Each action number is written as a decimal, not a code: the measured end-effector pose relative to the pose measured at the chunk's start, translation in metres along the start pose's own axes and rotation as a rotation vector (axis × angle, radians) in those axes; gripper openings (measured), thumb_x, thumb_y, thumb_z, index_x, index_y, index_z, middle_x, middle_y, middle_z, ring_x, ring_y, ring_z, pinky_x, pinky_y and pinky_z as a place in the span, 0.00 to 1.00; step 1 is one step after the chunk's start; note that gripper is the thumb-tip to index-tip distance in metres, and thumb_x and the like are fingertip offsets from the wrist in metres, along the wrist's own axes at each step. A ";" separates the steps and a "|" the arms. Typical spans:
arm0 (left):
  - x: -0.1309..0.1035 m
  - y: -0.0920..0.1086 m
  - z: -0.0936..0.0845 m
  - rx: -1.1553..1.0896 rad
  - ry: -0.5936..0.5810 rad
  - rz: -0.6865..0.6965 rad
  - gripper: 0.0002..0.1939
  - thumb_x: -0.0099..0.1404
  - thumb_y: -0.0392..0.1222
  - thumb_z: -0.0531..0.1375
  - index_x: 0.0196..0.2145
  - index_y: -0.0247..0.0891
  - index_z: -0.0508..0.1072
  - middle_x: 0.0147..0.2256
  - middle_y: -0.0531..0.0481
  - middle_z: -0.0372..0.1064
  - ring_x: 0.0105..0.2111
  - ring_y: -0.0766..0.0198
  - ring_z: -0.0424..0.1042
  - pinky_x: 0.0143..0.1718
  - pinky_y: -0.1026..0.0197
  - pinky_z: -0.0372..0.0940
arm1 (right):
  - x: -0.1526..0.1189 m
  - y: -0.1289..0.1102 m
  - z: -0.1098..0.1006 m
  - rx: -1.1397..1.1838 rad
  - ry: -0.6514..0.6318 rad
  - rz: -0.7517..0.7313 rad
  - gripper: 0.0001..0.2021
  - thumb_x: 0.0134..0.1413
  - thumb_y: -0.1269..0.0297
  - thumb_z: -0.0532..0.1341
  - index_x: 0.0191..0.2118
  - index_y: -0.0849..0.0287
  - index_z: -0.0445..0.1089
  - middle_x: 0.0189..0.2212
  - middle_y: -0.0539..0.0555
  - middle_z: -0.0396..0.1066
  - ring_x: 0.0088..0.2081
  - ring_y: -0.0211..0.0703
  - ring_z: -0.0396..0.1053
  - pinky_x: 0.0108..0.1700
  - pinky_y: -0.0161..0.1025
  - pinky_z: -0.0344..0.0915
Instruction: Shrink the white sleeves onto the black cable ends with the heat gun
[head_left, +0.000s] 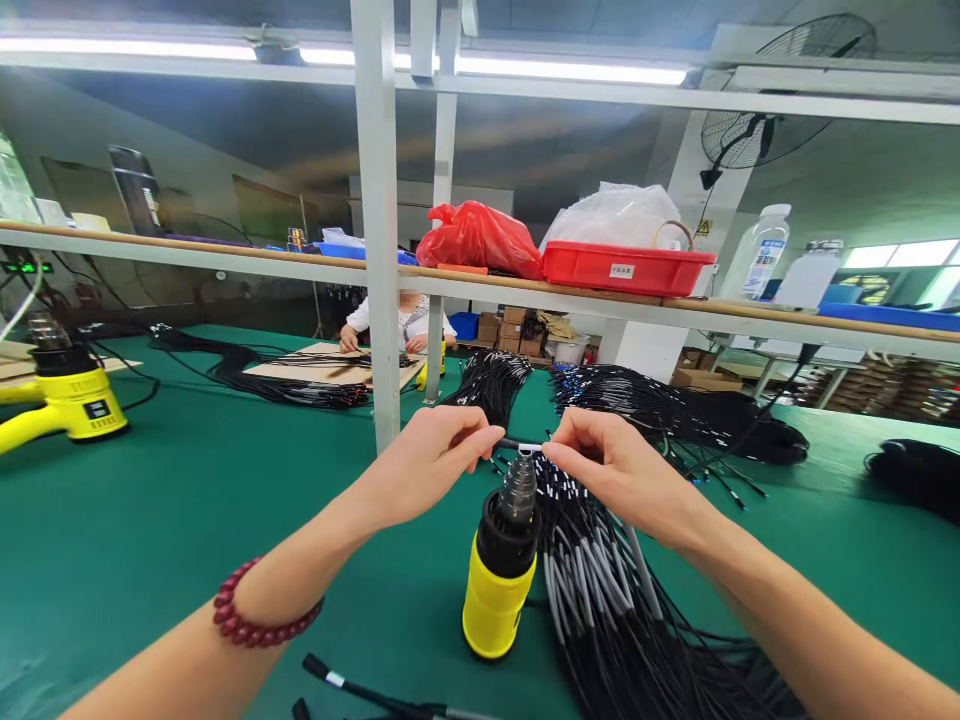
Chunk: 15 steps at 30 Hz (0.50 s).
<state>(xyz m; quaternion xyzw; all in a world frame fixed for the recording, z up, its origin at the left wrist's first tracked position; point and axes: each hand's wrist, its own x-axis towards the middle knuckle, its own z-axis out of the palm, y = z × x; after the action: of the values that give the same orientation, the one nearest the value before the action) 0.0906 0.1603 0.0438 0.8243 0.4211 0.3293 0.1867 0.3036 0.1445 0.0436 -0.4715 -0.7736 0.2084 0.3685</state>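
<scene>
A black cable [516, 442] with a white sleeve [531, 448] on it is stretched level between my two hands. My left hand [442, 455] pinches the cable's left end, and my right hand [607, 455] pinches it by the white sleeve. Just below the sleeve stands the metal nozzle of a yellow heat gun [501, 590], upright on the green table. To its right lies a thick bundle of black cables [600, 600] with grey and white sleeves. Closer to me are a few loose black cable ends [352, 688].
Another yellow heat gun [86, 395] stands at the left. More cable bundles [487, 385] lie farther back, near a white post [379, 220]. The shelf above holds a red tray [622, 268], a red bag [480, 240] and a bottle [766, 250]. A person [397, 320] sits across the table.
</scene>
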 end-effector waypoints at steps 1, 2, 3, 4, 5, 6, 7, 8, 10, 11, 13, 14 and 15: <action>0.001 -0.001 0.000 0.000 0.001 -0.004 0.20 0.70 0.49 0.51 0.23 0.38 0.63 0.22 0.56 0.62 0.24 0.67 0.59 0.26 0.64 0.53 | 0.001 0.001 0.001 -0.005 0.003 0.000 0.11 0.57 0.63 0.58 0.24 0.59 0.64 0.22 0.47 0.61 0.25 0.36 0.56 0.25 0.34 0.52; 0.001 -0.001 0.000 -0.001 0.003 -0.007 0.19 0.70 0.49 0.51 0.23 0.38 0.63 0.22 0.57 0.62 0.24 0.67 0.59 0.26 0.64 0.53 | 0.002 0.002 0.001 -0.010 0.005 0.001 0.11 0.56 0.64 0.58 0.24 0.59 0.64 0.22 0.46 0.61 0.25 0.35 0.56 0.25 0.33 0.51; 0.002 -0.002 0.000 -0.003 0.003 -0.009 0.19 0.69 0.49 0.52 0.23 0.38 0.64 0.22 0.56 0.62 0.24 0.67 0.59 0.26 0.64 0.53 | 0.003 0.003 0.001 -0.015 0.007 0.001 0.10 0.56 0.64 0.58 0.25 0.59 0.64 0.22 0.46 0.62 0.25 0.35 0.56 0.25 0.33 0.51; 0.002 -0.003 0.000 -0.004 0.004 -0.011 0.19 0.69 0.49 0.52 0.23 0.38 0.64 0.22 0.56 0.62 0.24 0.67 0.59 0.26 0.64 0.53 | 0.004 0.003 0.002 -0.019 0.006 0.002 0.10 0.56 0.64 0.58 0.25 0.59 0.64 0.22 0.46 0.62 0.25 0.35 0.57 0.25 0.33 0.51; 0.003 -0.003 0.000 -0.008 0.002 -0.013 0.19 0.69 0.49 0.52 0.24 0.38 0.64 0.22 0.56 0.62 0.24 0.67 0.59 0.26 0.64 0.53 | 0.004 0.004 0.002 -0.022 0.006 0.002 0.10 0.56 0.65 0.58 0.25 0.59 0.64 0.22 0.47 0.62 0.25 0.35 0.57 0.25 0.33 0.51; 0.003 -0.003 0.000 -0.012 0.000 -0.015 0.18 0.69 0.49 0.52 0.24 0.37 0.65 0.22 0.56 0.62 0.24 0.67 0.59 0.26 0.64 0.52 | 0.004 0.005 0.002 -0.025 0.005 0.001 0.10 0.56 0.65 0.58 0.25 0.59 0.65 0.22 0.47 0.63 0.25 0.35 0.57 0.25 0.33 0.51; 0.003 -0.003 0.000 -0.015 -0.001 -0.019 0.18 0.69 0.49 0.53 0.24 0.37 0.66 0.22 0.56 0.62 0.24 0.67 0.59 0.25 0.64 0.52 | 0.004 0.005 0.002 -0.026 0.006 -0.001 0.10 0.56 0.65 0.58 0.25 0.59 0.65 0.22 0.47 0.63 0.25 0.35 0.57 0.25 0.33 0.52; 0.003 -0.004 0.001 -0.017 0.000 -0.023 0.18 0.68 0.49 0.53 0.25 0.37 0.66 0.22 0.56 0.63 0.24 0.67 0.60 0.25 0.64 0.52 | 0.004 0.006 0.002 -0.026 0.006 -0.003 0.10 0.56 0.65 0.58 0.25 0.60 0.65 0.22 0.47 0.63 0.25 0.35 0.58 0.25 0.33 0.52; 0.003 -0.004 0.001 -0.021 0.004 -0.025 0.17 0.68 0.49 0.54 0.25 0.37 0.67 0.22 0.56 0.63 0.24 0.67 0.60 0.25 0.65 0.52 | 0.005 0.007 0.002 -0.025 0.004 -0.007 0.10 0.56 0.64 0.59 0.25 0.60 0.66 0.23 0.47 0.64 0.25 0.36 0.58 0.26 0.33 0.53; 0.003 -0.004 0.001 -0.023 0.006 -0.024 0.16 0.68 0.48 0.54 0.25 0.37 0.68 0.22 0.56 0.63 0.24 0.67 0.60 0.25 0.65 0.52 | 0.005 0.007 0.002 -0.023 0.004 -0.007 0.09 0.56 0.64 0.59 0.26 0.60 0.66 0.23 0.48 0.65 0.25 0.36 0.59 0.26 0.33 0.53; 0.003 -0.004 0.001 -0.027 0.011 -0.020 0.16 0.67 0.48 0.55 0.25 0.37 0.68 0.22 0.56 0.64 0.24 0.67 0.60 0.24 0.65 0.52 | 0.005 0.008 0.002 -0.019 0.001 0.000 0.10 0.56 0.63 0.59 0.26 0.59 0.66 0.23 0.48 0.65 0.25 0.36 0.59 0.26 0.33 0.54; 0.003 -0.004 0.001 -0.032 0.012 -0.019 0.15 0.67 0.48 0.55 0.25 0.37 0.68 0.23 0.56 0.64 0.24 0.67 0.60 0.24 0.65 0.52 | 0.005 0.008 0.002 -0.018 -0.001 0.005 0.10 0.56 0.63 0.59 0.26 0.59 0.66 0.23 0.48 0.65 0.25 0.36 0.59 0.26 0.33 0.54; 0.002 -0.004 0.001 -0.038 0.013 -0.018 0.15 0.67 0.47 0.55 0.26 0.37 0.68 0.23 0.56 0.64 0.25 0.67 0.60 0.24 0.65 0.52 | 0.005 0.008 0.002 -0.018 -0.002 0.009 0.10 0.56 0.63 0.59 0.26 0.59 0.66 0.23 0.48 0.65 0.25 0.36 0.60 0.26 0.33 0.54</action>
<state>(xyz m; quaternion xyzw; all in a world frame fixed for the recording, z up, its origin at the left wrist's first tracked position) 0.0903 0.1645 0.0415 0.8147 0.4232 0.3409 0.2025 0.3050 0.1527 0.0389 -0.4780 -0.7738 0.2034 0.3625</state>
